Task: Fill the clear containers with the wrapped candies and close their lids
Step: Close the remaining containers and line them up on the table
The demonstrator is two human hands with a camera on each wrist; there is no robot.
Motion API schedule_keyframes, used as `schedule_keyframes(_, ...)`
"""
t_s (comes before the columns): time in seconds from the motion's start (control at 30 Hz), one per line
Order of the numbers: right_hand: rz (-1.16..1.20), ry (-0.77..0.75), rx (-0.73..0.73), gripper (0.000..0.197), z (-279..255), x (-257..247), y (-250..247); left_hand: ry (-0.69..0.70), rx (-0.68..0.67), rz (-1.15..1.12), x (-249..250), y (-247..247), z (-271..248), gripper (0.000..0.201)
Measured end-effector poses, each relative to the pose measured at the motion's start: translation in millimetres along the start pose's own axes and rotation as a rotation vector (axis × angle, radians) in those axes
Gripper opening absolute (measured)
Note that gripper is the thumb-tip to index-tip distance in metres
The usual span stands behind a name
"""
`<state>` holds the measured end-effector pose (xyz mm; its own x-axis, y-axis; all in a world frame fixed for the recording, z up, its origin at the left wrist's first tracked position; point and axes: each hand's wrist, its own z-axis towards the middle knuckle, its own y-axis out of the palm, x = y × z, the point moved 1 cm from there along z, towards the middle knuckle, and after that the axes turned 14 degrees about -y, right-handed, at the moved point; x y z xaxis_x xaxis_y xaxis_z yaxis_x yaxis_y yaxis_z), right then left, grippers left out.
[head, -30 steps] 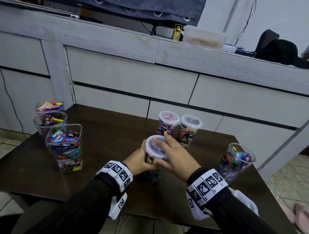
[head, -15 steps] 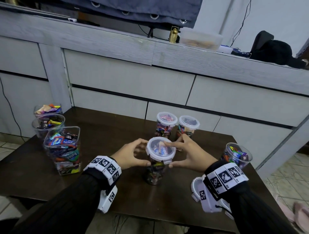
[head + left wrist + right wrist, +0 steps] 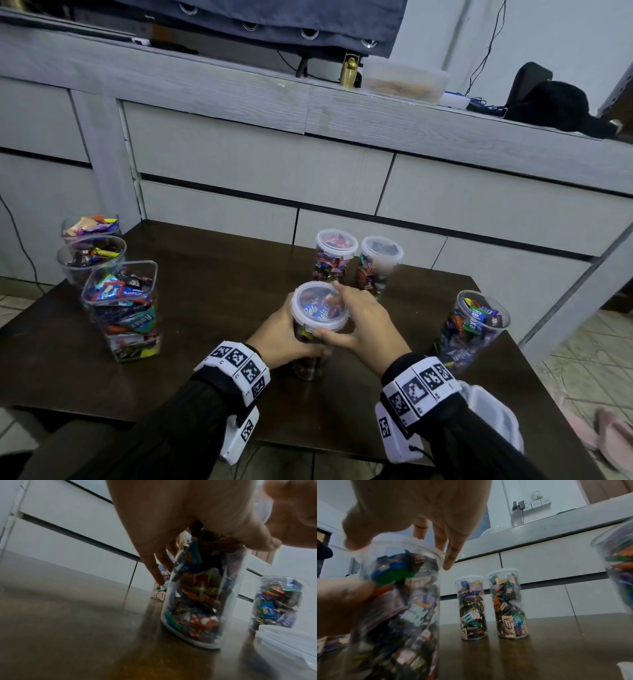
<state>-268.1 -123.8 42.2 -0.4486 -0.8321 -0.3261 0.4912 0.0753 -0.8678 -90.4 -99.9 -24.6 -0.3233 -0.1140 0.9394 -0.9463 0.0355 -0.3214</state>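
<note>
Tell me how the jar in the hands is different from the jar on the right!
The held jar has a lid; the right jar is open on top. Both hands, left and right, grip the held jar; nobody touches the right jar. Both are clear, round and full of candies.

On the dark bench [image 3: 212,308], the left hand [image 3: 281,337] wraps the side of a candy-filled clear container [image 3: 310,346] near the front edge, while the right hand [image 3: 366,325] grips its lid [image 3: 318,306] at the rim. Two lidded containers [image 3: 334,255] stand toward the back edge; an open container [image 3: 469,329] stands near the right edge, and three open ones [image 3: 120,308] near the left edge.
</note>
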Motion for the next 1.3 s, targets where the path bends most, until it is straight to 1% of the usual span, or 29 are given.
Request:
schedule_keyframes(0.07,0.039,-0.034,-0.015,0.066,-0.4,2.8,-6.6,-0.013,-0.028,0.055,-0.9,-7.5,1.4,0.101)
schedule_keyframes(0.13,0.094,-0.062,-0.084,0.057,-2.2,8.6,-16.4,-0.033,-0.067,0.125,-0.8,-17.9,2.7,0.099)
schedule_keyframes(0.2,0.114,-0.086,-0.153,0.050,-4.6,14.7,-25.1,-0.037,-0.059,0.194,-0.6,-28.9,4.3,0.096)
schedule_keyframes(0.23,0.112,-0.094,-0.165,0.046,-5.2,17.2,-27.9,-0.034,-0.050,0.217,-0.5,-32.7,4.9,0.096)
schedule_keyframes(0.33,0.082,-0.131,-0.144,0.036,-3.3,18.9,-29.1,-0.040,-0.087,0.219,-1.6,-31.0,4.3,0.096)
schedule_keyframes(0.4,0.026,-0.169,-0.141,0.033,-0.6,14.2,-22.6,-0.034,-0.101,0.172,-3.1,-21.9,3.0,0.095)
schedule_keyframes(0.47,-0.052,-0.211,-0.142,0.036,-0.1,9.9,-13.9,-0.009,-0.062,0.073,-6.3,-14.9,3.9,0.095)
schedule_keyframes(0.53,-0.086,-0.204,-0.137,0.043,-2.5,5.7,-10.0,0.007,-0.022,0.021,-9.2,-12.0,5.1,0.097)
schedule_keyframes(0.6,-0.103,-0.204,-0.152,0.051,-4.4,2.1,-10.6,0.015,-0.013,0.025,-12.0,-11.6,6.0,0.101)
schedule_keyframes(0.7,-0.282,-0.217,-0.241,0.067,-0.4,-7.4,-7.4,-0.003,-0.028,0.090,-15.3,-13.0,7.4,0.103)
schedule_keyframes(0.8,-0.371,-0.185,-0.183,0.063,6.9,-17.9,3.9,-0.090,-0.051,0.188,-20.9,-21.4,12.1,0.108)
schedule_keyframes(0.87,-0.406,-0.189,-0.158,0.061,12.2,-21.2,10.9,-0.171,-0.011,0.319,-25.4,-33.0,13.3,0.104)
schedule_keyframes(0.97,-0.444,-0.200,-0.145,0.059,29.6,-20.3,18.1,-0.376,0.106,0.730,-36.2,-49.0,10.1,0.099)
schedule_keyframes(1.0,-0.434,-0.182,-0.147,0.059,38.0,-19.2,20.7,-0.441,0.111,0.831,-41.0,-51.1,8.8,0.094)
schedule_keyframes(1.03,-0.423,-0.163,-0.148,0.059,47.6,-17.7,23.8,-0.500,0.093,0.885,-45.2,-51.3,8.1,0.090)
schedule_keyframes(1.1,-0.426,-0.141,-0.141,0.059,69.4,-13.2,30.6,-0.578,0.037,0.933,-51.7,-48.0,7.7,0.088)
schedule_keyframes(1.13,-0.442,-0.135,-0.141,0.058,81.0,-10.7,34.1,-0.593,0.020,0.952,-54.0,-46.4,8.0,0.088)
schedule_keyframes(1.3,-0.514,-0.079,-0.170,0.055,137.2,8.5,48.5,-0.588,0.047,0.965,-58.6,-43.8,8.7,0.090)
